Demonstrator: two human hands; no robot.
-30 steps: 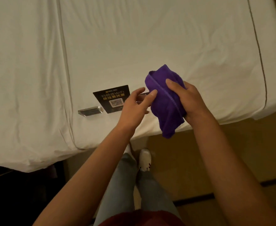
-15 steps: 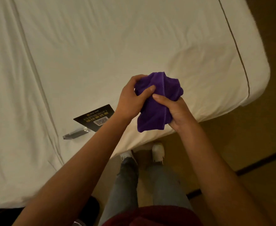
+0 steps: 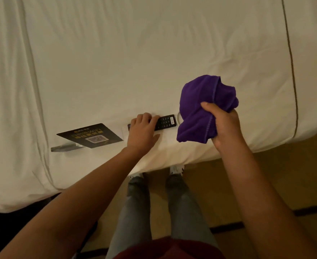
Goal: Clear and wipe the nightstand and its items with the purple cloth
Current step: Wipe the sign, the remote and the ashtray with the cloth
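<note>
The bed [image 3: 154,53] carries items taken off the nightstand, which is out of view, so clearing looks at least partly done. The purple cloth [image 3: 200,109], bunched in the closed fingers of the right hand [image 3: 223,126], hangs above the bed's near edge. Left of the cloth lies the sign [image 3: 90,136], and between them the remote [image 3: 165,122], under the left hand [image 3: 141,129], whose fingers curl over it; whether they grip is unclear. Wiping probably remains.
</note>
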